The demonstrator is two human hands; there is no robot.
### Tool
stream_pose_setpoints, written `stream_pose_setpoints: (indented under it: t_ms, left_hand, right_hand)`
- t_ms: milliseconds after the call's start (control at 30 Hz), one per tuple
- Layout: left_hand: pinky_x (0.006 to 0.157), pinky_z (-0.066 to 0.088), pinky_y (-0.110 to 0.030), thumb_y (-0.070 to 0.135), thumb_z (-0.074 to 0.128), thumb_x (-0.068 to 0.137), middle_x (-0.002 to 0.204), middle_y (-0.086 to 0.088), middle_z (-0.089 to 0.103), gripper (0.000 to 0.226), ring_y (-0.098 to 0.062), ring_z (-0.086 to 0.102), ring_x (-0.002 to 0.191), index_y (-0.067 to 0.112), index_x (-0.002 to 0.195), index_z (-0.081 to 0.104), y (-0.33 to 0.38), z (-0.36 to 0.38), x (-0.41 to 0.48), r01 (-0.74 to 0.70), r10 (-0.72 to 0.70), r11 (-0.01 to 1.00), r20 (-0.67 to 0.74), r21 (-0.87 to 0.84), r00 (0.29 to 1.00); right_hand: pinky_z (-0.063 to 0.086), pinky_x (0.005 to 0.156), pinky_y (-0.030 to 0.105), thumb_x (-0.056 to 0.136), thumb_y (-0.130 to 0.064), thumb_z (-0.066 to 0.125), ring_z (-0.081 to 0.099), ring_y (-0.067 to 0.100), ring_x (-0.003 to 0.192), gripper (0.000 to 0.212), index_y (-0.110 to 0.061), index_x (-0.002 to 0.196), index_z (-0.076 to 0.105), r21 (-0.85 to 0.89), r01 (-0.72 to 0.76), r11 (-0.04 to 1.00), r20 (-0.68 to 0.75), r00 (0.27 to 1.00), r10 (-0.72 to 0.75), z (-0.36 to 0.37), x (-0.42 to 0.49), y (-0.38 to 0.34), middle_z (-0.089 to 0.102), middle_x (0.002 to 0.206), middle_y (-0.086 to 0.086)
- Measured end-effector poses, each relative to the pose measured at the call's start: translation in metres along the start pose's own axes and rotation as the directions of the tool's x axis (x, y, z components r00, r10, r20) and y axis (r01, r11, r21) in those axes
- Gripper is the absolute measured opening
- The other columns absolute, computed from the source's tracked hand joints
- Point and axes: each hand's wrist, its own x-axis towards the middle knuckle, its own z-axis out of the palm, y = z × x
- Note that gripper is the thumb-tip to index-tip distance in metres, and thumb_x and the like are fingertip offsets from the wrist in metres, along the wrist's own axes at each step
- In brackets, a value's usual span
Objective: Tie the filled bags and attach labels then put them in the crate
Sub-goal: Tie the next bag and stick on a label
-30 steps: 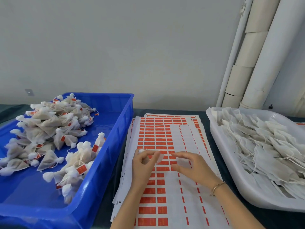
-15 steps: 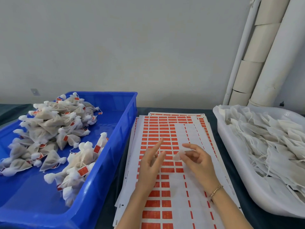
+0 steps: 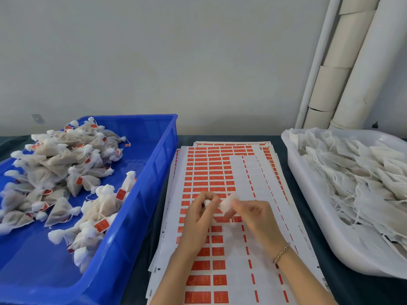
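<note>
Both hands are working mid-worktop, over the label sheets [image 3: 220,172]. We're seeing the left hand [image 3: 199,213] with fingers curled in, pinching one white bunched end of a small bag [image 3: 228,204]. The right hand [image 3: 253,219] is pinching the other end, fingers curled as well, so the bag is spanning the short gap between the two hands. Whether the bag is touching the sheet under it, we can't tell. A bracelet [image 3: 280,253] is sitting on the right wrist. The sheets are lying stacked and fanned on the dark worktop [image 3: 356,291], with orange labels filling the left columns and most of the right columns peeled bare. Left of the sheets, the blue crate [image 3: 154,164] is holding a pile of tied bags [image 3: 61,168], many of them carrying orange labels and heaped mostly toward its far-left side. Right of the sheets, a white tray [image 3: 308,205] is holding loose flat bags [image 3: 356,177] with strings trailing. White pipes [image 3: 356,62] are running up the wall behind the tray.
</note>
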Motion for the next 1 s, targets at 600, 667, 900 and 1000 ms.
stream_pose_setpoints:
  t_ms: [600, 667, 900, 1000]
  left_hand:
    - [0.075, 0.050, -0.012, 0.026, 0.068, 0.080, 0.085, 0.018, 0.066, 0.008, -0.008, 0.062, 0.090, 0.033, 0.081, 0.065, 0.000, 0.004, -0.009, -0.080, 0.037, 0.979, 0.221, 0.188, 0.975]
    - [0.074, 0.051, -0.013, 0.026, 0.070, 0.079, 0.084, 0.018, 0.067, 0.007, -0.010, 0.062, 0.089, 0.032, 0.082, 0.067, -0.001, 0.004, -0.009, -0.089, 0.051, 0.980, 0.210, 0.179, 0.976]
    - [0.071, 0.049, -0.009, 0.024, 0.075, 0.081, 0.083, 0.020, 0.069, 0.009, -0.005, 0.065, 0.086, 0.030, 0.086, 0.070, -0.003, 0.003, -0.005, -0.082, 0.066, 0.978, 0.088, 0.194, 0.994]
    - [0.072, 0.049, -0.008, 0.029, 0.074, 0.081, 0.084, 0.022, 0.069, 0.009, -0.002, 0.065, 0.086, 0.034, 0.085, 0.068, -0.004, 0.003, -0.004, -0.077, 0.067, 0.974, 0.055, 0.212, 0.996]
  right_hand:
    - [0.050, 0.063, 0.007, 0.086, -0.029, 0.068, 0.068, 0.000, 0.078, 0.011, -0.030, 0.096, 0.066, 0.002, -0.110, 0.994, -0.254, 0.961, 0.107, -0.017, 0.009, 0.013, 0.071, 0.086, -0.014]
    - [0.052, 0.069, 0.010, 0.084, -0.026, 0.070, 0.068, 0.001, 0.080, 0.010, -0.031, 0.093, 0.069, -0.068, -0.081, 0.994, -0.127, 0.989, 0.072, -0.013, 0.008, 0.015, 0.071, 0.085, -0.015]
    - [0.055, 0.068, 0.017, 0.082, -0.019, 0.071, 0.071, 0.008, 0.080, 0.013, -0.028, 0.092, 0.072, 0.008, -0.097, 0.995, 0.092, 0.991, 0.095, -0.013, 0.009, 0.011, 0.074, 0.084, -0.013]
    - [0.057, 0.072, 0.022, 0.082, -0.021, 0.072, 0.071, 0.011, 0.081, 0.013, -0.024, 0.095, 0.073, 0.050, -0.137, 0.989, 0.088, 0.987, 0.132, -0.015, 0.009, 0.011, 0.074, 0.087, -0.009]
